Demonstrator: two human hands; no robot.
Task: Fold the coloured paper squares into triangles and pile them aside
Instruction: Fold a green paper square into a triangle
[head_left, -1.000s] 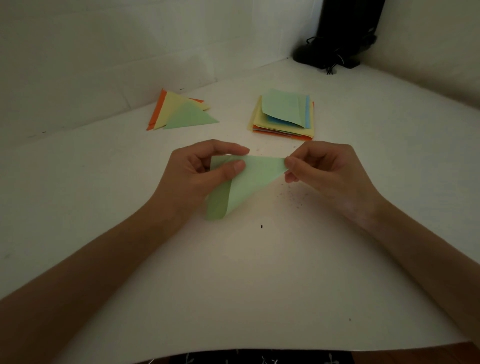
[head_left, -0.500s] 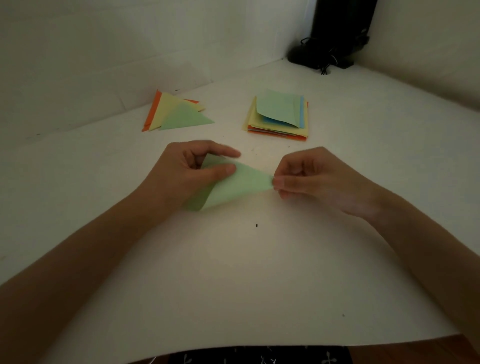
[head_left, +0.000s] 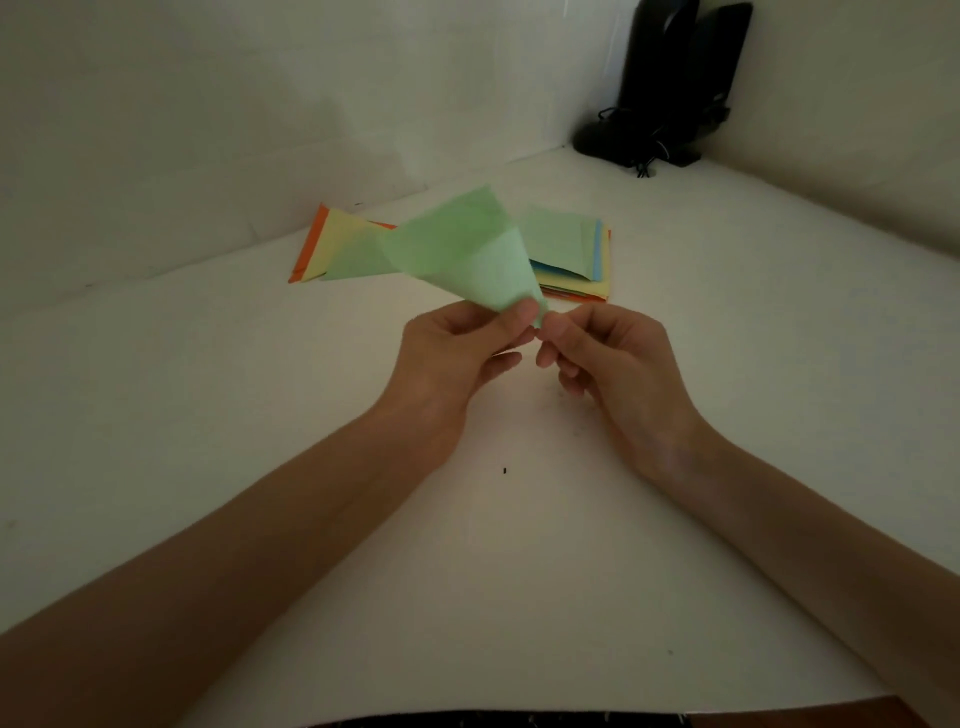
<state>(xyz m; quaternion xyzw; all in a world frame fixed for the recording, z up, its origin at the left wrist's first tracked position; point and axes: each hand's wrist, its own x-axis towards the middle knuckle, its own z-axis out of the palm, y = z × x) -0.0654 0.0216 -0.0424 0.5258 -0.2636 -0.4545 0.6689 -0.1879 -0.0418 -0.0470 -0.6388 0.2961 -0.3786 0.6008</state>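
The fingers (head_left: 525, 313) of the left hand (head_left: 457, 353) are pinching the near corner of the green paper (head_left: 467, 254), thumb on top, and the right hand (head_left: 608, 358) is closing thumb and forefinger on the very tip of that same corner, so both hands are gripping narrowly and neither is lying open. The sheet is hanging in the air above the table (head_left: 208, 415), fanning up and away toward eleven o'clock from the pinch, its far edge blurred, so I cannot tell how well its layers are matching. It is looking only loosely doubled, which suggests the fold is not yet creased. To do this step well, the person is probably needing to line the two corners up exactly while the paper is raised, then lower it flat and run a fingertip along the diagonal from the pinched corner outward. Pressing before the edges are meeting risks a skewed triangle. The pile of folded triangles (head_left: 332, 244) is waiting at eleven o'clock from the hands, partly hidden behind the sheet, and the stack of unfolded squares (head_left: 576, 254) is sitting at about one o'clock, just beside it.
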